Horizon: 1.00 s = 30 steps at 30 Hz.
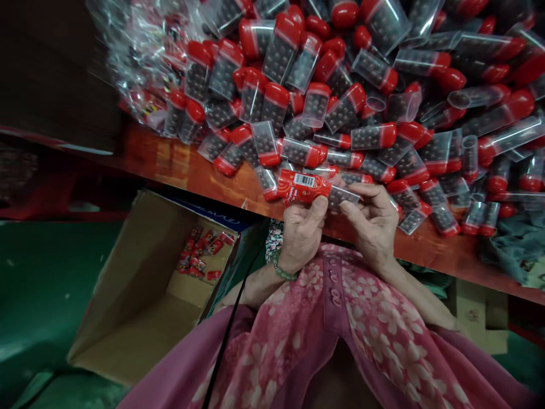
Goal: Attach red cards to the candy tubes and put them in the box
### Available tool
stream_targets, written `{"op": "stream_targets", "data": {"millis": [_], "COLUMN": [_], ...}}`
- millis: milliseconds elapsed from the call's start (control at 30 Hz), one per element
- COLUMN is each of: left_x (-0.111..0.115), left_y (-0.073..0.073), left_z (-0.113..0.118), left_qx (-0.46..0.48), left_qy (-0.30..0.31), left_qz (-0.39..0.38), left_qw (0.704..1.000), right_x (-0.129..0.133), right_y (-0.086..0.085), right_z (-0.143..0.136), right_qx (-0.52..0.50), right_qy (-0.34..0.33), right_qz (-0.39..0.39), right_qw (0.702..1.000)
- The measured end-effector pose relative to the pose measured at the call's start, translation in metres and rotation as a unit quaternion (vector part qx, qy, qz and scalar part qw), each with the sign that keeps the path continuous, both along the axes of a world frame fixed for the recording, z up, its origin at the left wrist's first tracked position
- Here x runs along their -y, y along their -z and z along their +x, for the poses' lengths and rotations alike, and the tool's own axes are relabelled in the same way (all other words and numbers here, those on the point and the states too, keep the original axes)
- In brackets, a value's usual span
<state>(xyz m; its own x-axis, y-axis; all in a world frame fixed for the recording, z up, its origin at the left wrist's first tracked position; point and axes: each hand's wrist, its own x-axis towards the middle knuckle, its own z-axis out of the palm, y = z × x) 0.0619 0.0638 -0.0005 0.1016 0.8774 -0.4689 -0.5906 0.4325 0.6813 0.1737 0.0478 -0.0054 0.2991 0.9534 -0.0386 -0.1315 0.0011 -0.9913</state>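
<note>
Between my hands, at the table's front edge, is a red printed wrapper [303, 186] with a barcode, joined to a clear pack of dark balls [342, 196] at its right end. My left hand [301, 230] pinches the wrapper from below with thumb and curled fingers. On the other side, my right hand [373, 220] pinches the clear pack between thumb and forefinger. The pack looks partly inside the wrapper. Just behind my hands lies a heap of clear packs with red caps [298, 150], filled with dark balls.
A crinkled clear plastic bag [147, 62] with red printed pieces lies at the back left. Below the table on the left, an open cardboard box [128, 318] holds several red wrapped packs [200, 254]. A bluish cloth [513, 247] lies at the table's right end.
</note>
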Motion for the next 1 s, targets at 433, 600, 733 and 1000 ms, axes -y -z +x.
{"op": "stream_targets", "data": {"millis": [433, 600, 733, 1000], "left_x": [-0.008, -0.007, -0.01, 0.002], "left_y": [-0.003, 0.005, 0.007, 0.012], "left_z": [-0.009, -0.012, -0.015, -0.011], "left_qx": [-0.004, -0.006, -0.002, -0.025], "left_qy": [-0.024, 0.056, 0.064, 0.102], "left_qz": [0.054, 0.088, 0.122, 0.071], "left_qw": [0.998, 0.994, 0.99, 0.992], "right_x": [-0.002, -0.006, -0.009, -0.01], "right_y": [0.0, -0.002, -0.001, 0.007], "right_z": [0.001, 0.0, 0.002, 0.007], "right_qx": [0.049, 0.056, 0.043, 0.074], "right_qy": [-0.061, -0.056, -0.092, -0.102], "right_qz": [0.043, 0.035, -0.018, 0.017], "right_qw": [0.996, 0.996, 0.995, 0.992]}}
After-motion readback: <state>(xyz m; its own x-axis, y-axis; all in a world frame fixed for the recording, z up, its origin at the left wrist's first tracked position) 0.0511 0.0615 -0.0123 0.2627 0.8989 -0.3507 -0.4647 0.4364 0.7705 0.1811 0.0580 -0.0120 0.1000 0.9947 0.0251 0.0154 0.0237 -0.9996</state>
